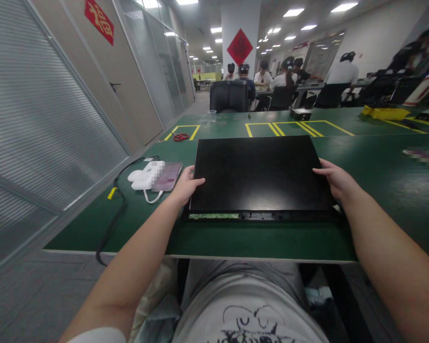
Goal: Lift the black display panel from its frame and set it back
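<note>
A black display panel [253,174] lies in front of me near the table's front edge, its dark glossy face upward. Along its near edge a green circuit board strip [213,216] shows at the left, beside a dark frame edge [289,216]. My left hand [188,185] grips the panel's left side, thumb on top, with the other fingers mostly hidden at the edge. On the opposite side my right hand [334,180] holds the panel the same way, thumb over the face. Both hands are closed on it.
Left of the panel are a phone [169,175], a white device [143,176] with a short cable, and a black cable [119,209]. Red scissors [180,137], a plastic cup [212,116] and a small black box [300,114] stand farther back. Several people sit beyond the green table [146,228].
</note>
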Available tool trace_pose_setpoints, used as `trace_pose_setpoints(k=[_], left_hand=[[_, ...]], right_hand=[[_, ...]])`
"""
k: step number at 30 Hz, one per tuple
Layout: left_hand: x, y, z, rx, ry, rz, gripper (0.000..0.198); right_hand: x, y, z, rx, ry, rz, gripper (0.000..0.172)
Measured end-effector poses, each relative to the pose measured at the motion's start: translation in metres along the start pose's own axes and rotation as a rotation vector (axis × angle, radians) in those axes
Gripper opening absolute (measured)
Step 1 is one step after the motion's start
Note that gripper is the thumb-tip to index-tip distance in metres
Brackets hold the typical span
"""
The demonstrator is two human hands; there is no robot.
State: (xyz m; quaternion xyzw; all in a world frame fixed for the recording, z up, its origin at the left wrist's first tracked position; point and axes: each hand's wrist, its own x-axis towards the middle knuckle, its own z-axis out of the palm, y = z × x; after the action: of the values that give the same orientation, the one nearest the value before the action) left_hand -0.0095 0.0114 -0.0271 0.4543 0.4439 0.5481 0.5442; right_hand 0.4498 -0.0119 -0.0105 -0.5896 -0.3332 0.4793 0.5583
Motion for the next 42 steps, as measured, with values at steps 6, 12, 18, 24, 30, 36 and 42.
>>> trace_pose_setpoints(k=[6,12,18,24,30,36,42], left_hand=[[-0.001,0.001,0.000,0.009,0.005,-0.015,0.057],[0.002,-0.001,-0.002,0.013,0.017,-0.015,0.059],[0.004,-0.004,-0.006,0.022,-0.033,-0.003,0.056],[0.002,-0.003,-0.003,0.046,0.001,-0.005,0.055],[0.003,-0.004,-0.003,0.063,-0.009,-0.005,0.055],[0.003,-0.006,-0.004,0.057,-0.024,0.012,0.053],[0.002,-0.006,-0.002,0.081,-0.026,0.046,0.053]], right_hand=[[0.002,0.001,-0.002,0.000,-0.006,-0.023,0.059],[0.002,0.000,-0.003,0.008,0.001,-0.001,0.057],[-0.002,-0.002,-0.001,-0.047,0.032,0.005,0.048],[-0.003,-0.002,0.000,-0.096,0.038,0.029,0.059],[0.004,0.003,-0.005,-0.113,0.033,0.026,0.061],[0.006,0.004,-0.005,-0.124,0.049,0.015,0.056],[0.007,0.005,-0.005,-0.131,0.077,-0.053,0.050]])
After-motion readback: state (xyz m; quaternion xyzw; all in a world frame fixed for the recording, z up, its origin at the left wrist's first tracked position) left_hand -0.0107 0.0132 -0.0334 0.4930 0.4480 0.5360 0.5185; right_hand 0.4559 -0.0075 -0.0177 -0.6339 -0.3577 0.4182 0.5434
